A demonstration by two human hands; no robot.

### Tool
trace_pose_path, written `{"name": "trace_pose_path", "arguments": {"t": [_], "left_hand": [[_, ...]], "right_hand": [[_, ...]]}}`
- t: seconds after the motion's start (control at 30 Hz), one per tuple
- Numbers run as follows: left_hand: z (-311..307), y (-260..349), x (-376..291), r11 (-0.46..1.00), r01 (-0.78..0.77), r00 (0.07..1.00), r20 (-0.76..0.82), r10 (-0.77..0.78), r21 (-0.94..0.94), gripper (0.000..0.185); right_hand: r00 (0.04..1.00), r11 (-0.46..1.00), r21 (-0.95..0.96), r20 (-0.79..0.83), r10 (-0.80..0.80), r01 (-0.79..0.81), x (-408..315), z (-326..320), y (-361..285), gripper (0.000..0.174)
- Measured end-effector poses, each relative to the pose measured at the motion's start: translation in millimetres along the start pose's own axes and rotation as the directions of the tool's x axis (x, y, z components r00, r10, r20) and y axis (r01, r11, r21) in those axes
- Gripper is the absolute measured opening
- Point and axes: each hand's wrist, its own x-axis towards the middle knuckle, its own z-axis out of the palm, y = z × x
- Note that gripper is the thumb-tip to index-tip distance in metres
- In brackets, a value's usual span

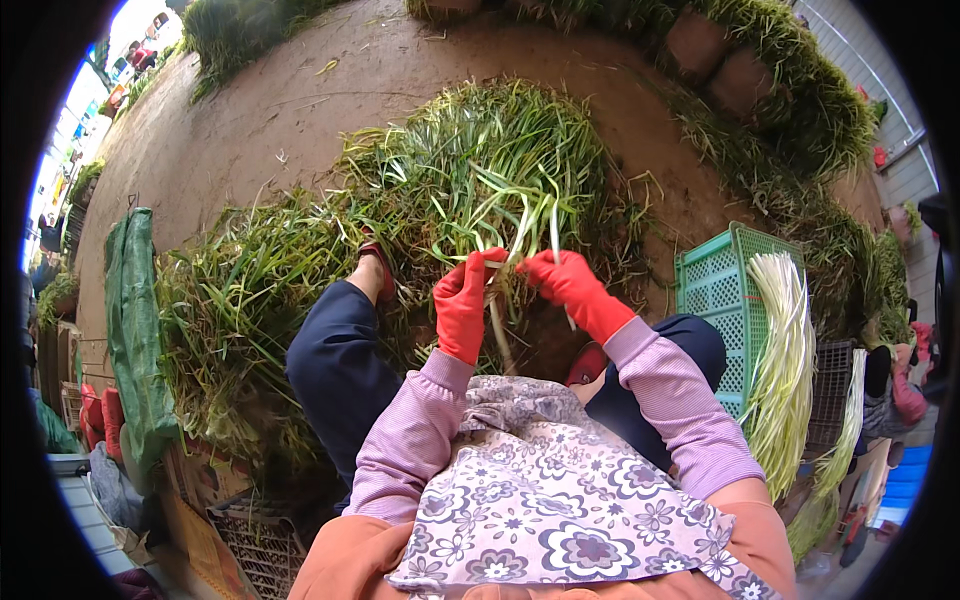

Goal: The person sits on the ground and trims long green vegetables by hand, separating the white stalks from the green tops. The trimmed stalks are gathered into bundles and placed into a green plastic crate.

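Observation:
My left hand [459, 307], in a red rubber glove, pinches a small bunch of leafy green stalks [523, 225] with thumb and fingers. Close on its right is my right hand [576, 289], gloved in red too, closed around a thin pale stem [555, 225]. The stem stands up above the fist, and a pale end shows below it. Some fingertips are hidden behind the stalks. Beyond both hands rises a heap of long green leafy plants [510, 135], which spreads left past my knee. Brown roots and dry bits lie between my feet.
On my right stands a green plastic crate [701, 277], with long pale stems [784, 375] laid along its edge. A dark crate [831, 382] and another person [904, 390] are farther right. At left are a green woven sack [129, 315] and a brown crate [259, 544].

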Motion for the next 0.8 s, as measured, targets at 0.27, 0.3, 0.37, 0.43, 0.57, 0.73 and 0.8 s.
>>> {"name": "trace_pose_path", "arguments": {"t": [0.27,0.3,0.37,0.43,0.57,0.73,0.8], "left_hand": [[-0.7,-4.9,-1.1,0.978,-0.038,0.999,-0.031,0.045,0.204,0.023],[0.4,-7.6,-1.3,0.979,0.003,1.000,-0.009,-0.001,0.205,0.022],[1.5,-13.4,0.5,0.969,-0.021,0.999,0.043,0.011,0.247,0.022],[-0.7,-18.1,4.8,0.972,0.151,0.984,0.063,-0.164,0.181,0.029],[-8.1,-24.8,14.2,0.742,0.613,0.789,0.241,-0.565,-0.270,0.056],[6.3,-43.9,13.9,0.941,0.333,0.919,0.243,-0.310,-0.059,0.045],[11.5,-55.2,16.8,0.879,0.108,0.984,0.078,-0.162,0.465,0.032]], "right_hand": [[0.963,0.976,0.033,-0.173,-0.208,0.216,22.4,-8.0,-0.1,0.028],[0.975,0.983,0.028,-0.134,-0.174,0.180,23.1,-9.7,-4.0,0.027],[0.961,0.962,-0.014,-0.046,-0.273,0.273,18.4,-5.6,-8.5,0.024],[0.938,0.941,0.012,0.082,-0.337,0.337,7.0,1.2,-12.1,0.020],[0.913,0.974,0.017,0.345,-0.217,0.225,-25.7,6.6,-18.5,0.013],[0.898,0.948,-0.056,0.340,-0.278,0.314,-45.0,11.6,-15.9,0.012],[0.871,0.893,0.017,0.212,-0.443,0.450,-46.9,11.5,-20.8,0.012]]}}
